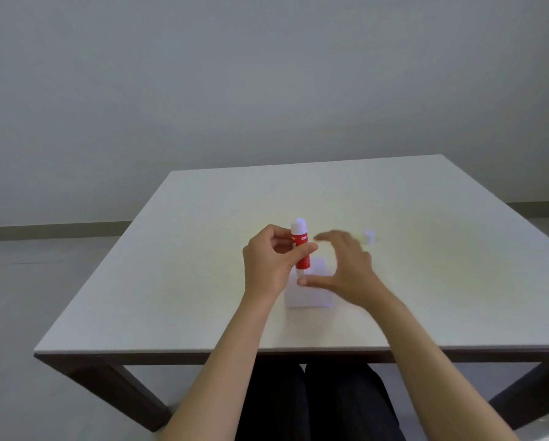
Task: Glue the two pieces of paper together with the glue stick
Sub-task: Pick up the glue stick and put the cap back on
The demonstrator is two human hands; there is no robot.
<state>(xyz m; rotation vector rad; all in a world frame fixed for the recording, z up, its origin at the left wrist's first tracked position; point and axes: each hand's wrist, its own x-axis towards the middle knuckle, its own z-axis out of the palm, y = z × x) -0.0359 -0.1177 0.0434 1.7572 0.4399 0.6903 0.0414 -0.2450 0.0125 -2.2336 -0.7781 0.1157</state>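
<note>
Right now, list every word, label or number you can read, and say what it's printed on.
Glue stick, held in the left hand: white lettering on the red label, too blurred and partly covered by fingers to read.
Paper, table: no text visible.

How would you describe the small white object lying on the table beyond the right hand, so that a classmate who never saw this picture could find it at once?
Start at the pale square table and find the right hand, spread open over the white paper. Just beyond its fingertips lies a small white cap-like piece, blurred. Unlike the red glue stick in the left hand, it lies alone, untouched.
</note>
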